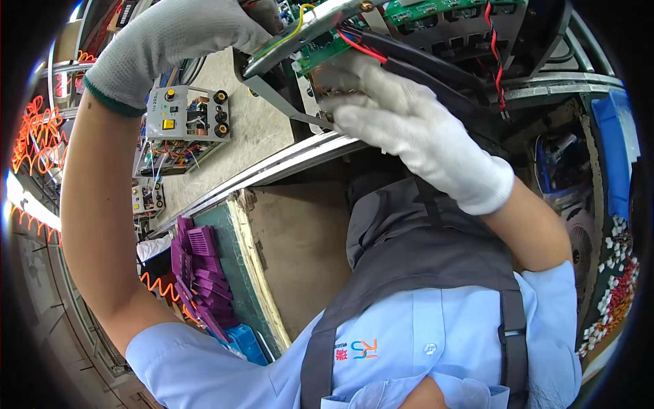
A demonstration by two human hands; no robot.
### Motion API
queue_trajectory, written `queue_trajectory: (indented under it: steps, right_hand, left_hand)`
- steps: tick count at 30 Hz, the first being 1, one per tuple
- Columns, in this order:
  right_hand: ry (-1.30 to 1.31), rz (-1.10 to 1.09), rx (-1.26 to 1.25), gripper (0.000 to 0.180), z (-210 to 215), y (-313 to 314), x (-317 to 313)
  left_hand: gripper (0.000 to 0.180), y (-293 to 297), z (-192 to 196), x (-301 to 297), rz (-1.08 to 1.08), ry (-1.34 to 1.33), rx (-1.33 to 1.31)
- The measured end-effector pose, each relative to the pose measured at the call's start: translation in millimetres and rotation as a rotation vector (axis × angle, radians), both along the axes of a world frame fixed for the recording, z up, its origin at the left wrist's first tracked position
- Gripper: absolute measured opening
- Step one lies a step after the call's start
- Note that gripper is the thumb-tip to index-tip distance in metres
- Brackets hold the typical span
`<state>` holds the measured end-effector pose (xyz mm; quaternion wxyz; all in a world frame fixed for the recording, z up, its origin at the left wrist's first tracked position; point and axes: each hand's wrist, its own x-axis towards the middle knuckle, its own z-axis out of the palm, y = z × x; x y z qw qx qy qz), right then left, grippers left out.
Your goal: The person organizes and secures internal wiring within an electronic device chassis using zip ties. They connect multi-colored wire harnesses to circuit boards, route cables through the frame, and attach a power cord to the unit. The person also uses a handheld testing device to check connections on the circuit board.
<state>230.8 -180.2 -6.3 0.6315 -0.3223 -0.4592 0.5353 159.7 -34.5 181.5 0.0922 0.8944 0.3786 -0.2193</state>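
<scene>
Our right hand (pixel 409 119) grips the green circuit board (pixel 320 51); our left hand (pixel 177 34), closed, holds the assembly's metal frame (pixel 306 27) far left.

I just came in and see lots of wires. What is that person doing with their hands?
A person in white gloves is working on an open machine with green circuit boards and red and black wires. The left hand presses on the top of its metal frame. The right hand has its grip on the part below the boards. Another grey unit with knobs sits on the bench nearby.

Knit cloth gloves (pixel 415 129), glossy circuit board (pixel 320 51)
</scene>
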Motion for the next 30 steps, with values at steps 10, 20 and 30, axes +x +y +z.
queue_trajectory:
  steps: [10, 20, 30]
  right_hand:
    - [0.441, 0.064, 0.171, 0.047, 2.4, 13.1, -12.5]
    - [0.479, -0.011, 0.357, 0.019, -15.2, 24.6, -18.8]
    - [0.687, 0.177, 0.217, 0.050, -1.6, 11.2, -17.7]
  left_hand:
    - [0.017, 34.9, -6.3, -18.9, -0.055, -0.025, -0.123]
    - [0.011, 31.5, -7.8, -6.1, -0.139, 0.051, -0.060]
    - [0.011, 30.7, -21.5, -11.9, -0.009, -0.100, -0.047]
